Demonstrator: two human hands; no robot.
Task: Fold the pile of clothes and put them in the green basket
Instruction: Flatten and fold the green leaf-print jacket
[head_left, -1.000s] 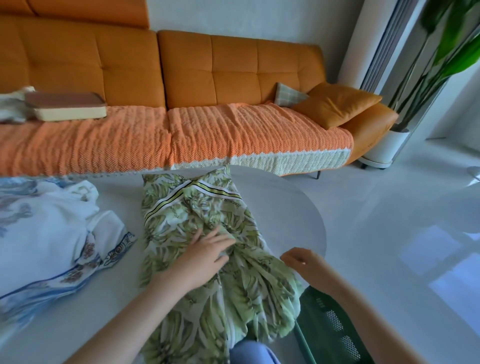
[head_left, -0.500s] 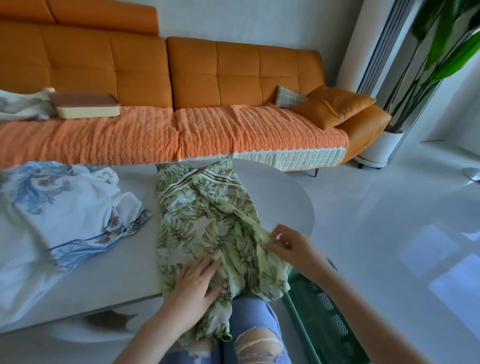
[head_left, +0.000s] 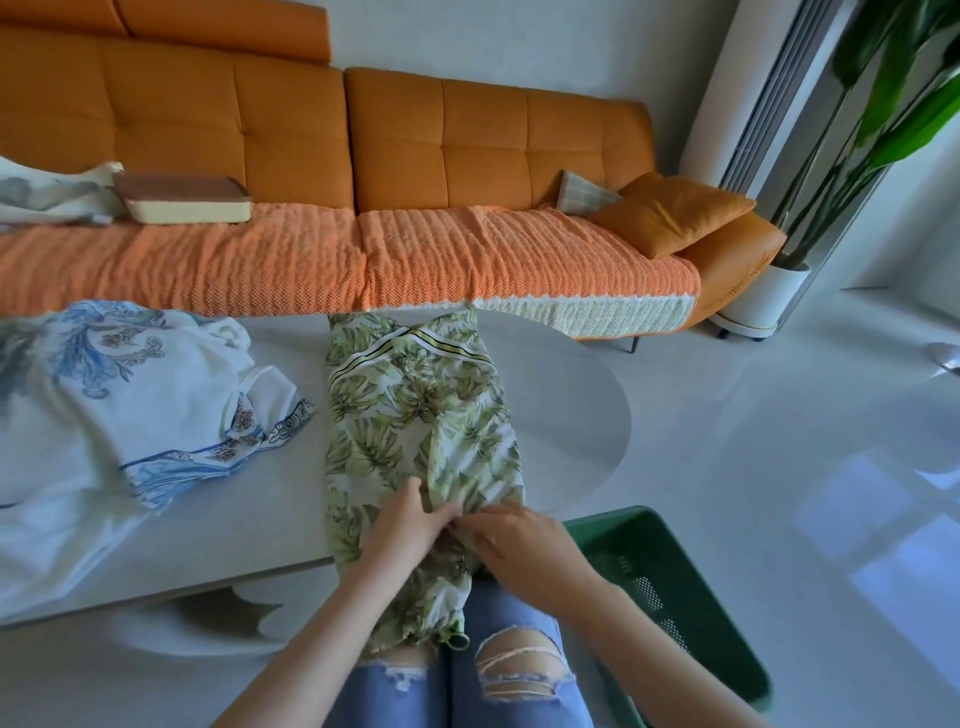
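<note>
1. The left hand (head_left: 410, 525) pinches a bunched fold of the leaf-print garment (head_left: 415, 405) at the near edge of the table (head_left: 566, 410).
2. The right hand (head_left: 524, 540), touching the left, grips the same fold with curled fingers.
3. The garment lies lengthwise on the table, its lower end hanging over the jeans (head_left: 514, 675).
4. The green basket (head_left: 670, 566) stands on the floor just right of the jeans.
5. A white-and-blue pile of clothes (head_left: 130, 405) lies on the table's left part.

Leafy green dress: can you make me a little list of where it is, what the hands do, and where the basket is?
dress: spread on the table, near end hanging onto the lap
left hand: pinches the dress at the table's edge
right hand: grips the dress beside it
basket: green, on the floor, right
other clothes: white and blue, left of dress
</note>
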